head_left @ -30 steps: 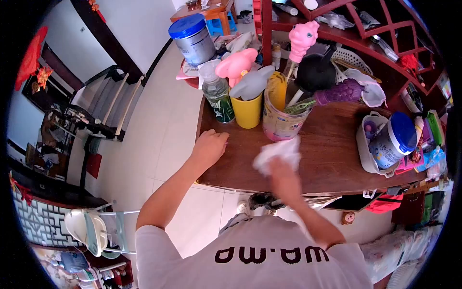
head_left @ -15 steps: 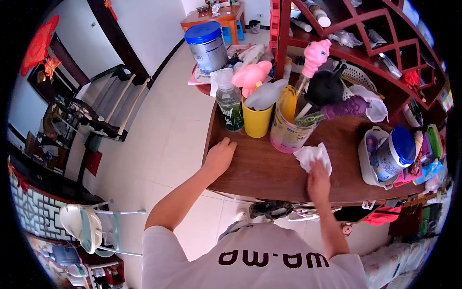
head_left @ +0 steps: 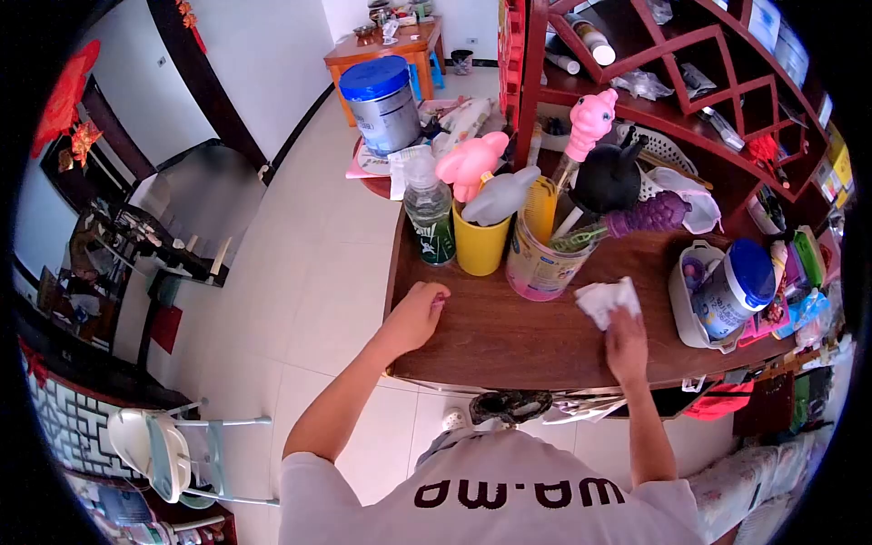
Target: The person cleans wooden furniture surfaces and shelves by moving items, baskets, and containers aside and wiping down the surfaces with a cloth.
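My right hand (head_left: 626,345) presses a crumpled white cloth or tissue (head_left: 610,302) onto the brown wooden tabletop (head_left: 509,341). Its fingers are closed on the near edge of the cloth. At the left edge of the tabletop rests my left hand (head_left: 418,315), its fingers curled in and nothing visible in them. Beyond the hands stand a clear bottle with a green label (head_left: 430,218), a yellow cup (head_left: 481,241) and a clear tub (head_left: 540,271). The tub holds a yellow comb (head_left: 540,207) and other items.
Right of the cloth, a white basket (head_left: 695,318) holds a blue-lidded can (head_left: 740,282). Another blue-lidded tub (head_left: 381,109) stands at the back left. A red lattice shelf (head_left: 672,54) rises behind the tabletop. A white and green high chair (head_left: 163,454) is on the floor at left.
My right hand and the cloth have moved to the right, away from the clear tub. The fingers of my left hand have curled in more. The head view has shifted slightly.
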`<move>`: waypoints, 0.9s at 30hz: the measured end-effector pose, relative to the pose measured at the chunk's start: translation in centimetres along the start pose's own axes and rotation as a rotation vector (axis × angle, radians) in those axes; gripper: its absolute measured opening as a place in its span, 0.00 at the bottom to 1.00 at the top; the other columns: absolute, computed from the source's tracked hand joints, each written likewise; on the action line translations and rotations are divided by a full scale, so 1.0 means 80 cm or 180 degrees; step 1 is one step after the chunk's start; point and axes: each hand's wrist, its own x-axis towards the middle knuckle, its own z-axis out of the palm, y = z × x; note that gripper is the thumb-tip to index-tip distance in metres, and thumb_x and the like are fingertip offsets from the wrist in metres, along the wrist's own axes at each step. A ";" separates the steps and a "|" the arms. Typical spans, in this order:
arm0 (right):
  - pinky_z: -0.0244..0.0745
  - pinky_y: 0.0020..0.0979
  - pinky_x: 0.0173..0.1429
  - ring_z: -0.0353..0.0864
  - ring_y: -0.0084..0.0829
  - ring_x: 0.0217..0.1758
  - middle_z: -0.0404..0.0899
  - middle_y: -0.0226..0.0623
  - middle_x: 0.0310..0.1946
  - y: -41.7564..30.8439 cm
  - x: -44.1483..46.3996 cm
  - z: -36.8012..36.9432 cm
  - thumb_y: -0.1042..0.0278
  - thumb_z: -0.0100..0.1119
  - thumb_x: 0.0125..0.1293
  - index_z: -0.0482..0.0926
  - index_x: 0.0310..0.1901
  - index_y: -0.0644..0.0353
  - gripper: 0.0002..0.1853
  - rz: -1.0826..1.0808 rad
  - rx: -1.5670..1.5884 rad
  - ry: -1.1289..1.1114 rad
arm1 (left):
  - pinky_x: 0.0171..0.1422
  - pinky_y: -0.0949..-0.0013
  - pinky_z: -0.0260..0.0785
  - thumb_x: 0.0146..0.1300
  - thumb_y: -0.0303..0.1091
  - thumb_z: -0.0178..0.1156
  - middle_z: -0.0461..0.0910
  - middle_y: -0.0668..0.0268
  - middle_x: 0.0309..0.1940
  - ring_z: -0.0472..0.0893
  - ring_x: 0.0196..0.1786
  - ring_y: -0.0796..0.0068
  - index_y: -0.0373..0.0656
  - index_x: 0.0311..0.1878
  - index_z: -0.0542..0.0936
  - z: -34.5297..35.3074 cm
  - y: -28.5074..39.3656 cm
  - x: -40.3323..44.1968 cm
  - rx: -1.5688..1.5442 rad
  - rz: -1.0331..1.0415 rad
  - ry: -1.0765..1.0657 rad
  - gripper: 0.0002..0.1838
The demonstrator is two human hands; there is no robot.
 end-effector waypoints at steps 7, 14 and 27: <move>0.55 0.46 0.70 0.62 0.48 0.66 0.66 0.49 0.60 -0.169 -0.019 0.037 0.73 0.56 0.53 0.70 0.54 0.63 0.23 -0.0538 0.0996 -0.0281 | 0.49 0.59 0.70 0.60 0.28 0.52 0.73 0.56 0.41 0.75 0.47 0.57 0.38 0.43 0.74 0.017 -0.003 0.009 0.2526 0.0228 -0.0204 0.09; 0.60 0.42 0.69 0.70 0.40 0.61 0.73 0.40 0.55 -0.185 -0.017 0.029 0.68 0.58 0.56 0.74 0.45 0.57 0.14 -0.0957 0.1457 -0.0485 | 0.52 0.61 0.63 0.59 0.32 0.52 0.74 0.61 0.38 0.73 0.45 0.62 0.41 0.42 0.75 0.020 -0.016 0.024 0.3343 0.0318 -0.0020 0.09; 0.64 0.40 0.65 0.69 0.42 0.62 0.72 0.42 0.56 -0.184 -0.040 0.038 0.71 0.59 0.52 0.73 0.44 0.60 0.16 0.0023 0.1021 -0.0114 | 0.61 0.56 0.61 0.53 0.30 0.58 0.72 0.54 0.52 0.70 0.56 0.56 0.36 0.53 0.72 0.010 0.041 0.015 0.2449 0.0997 -0.0101 0.22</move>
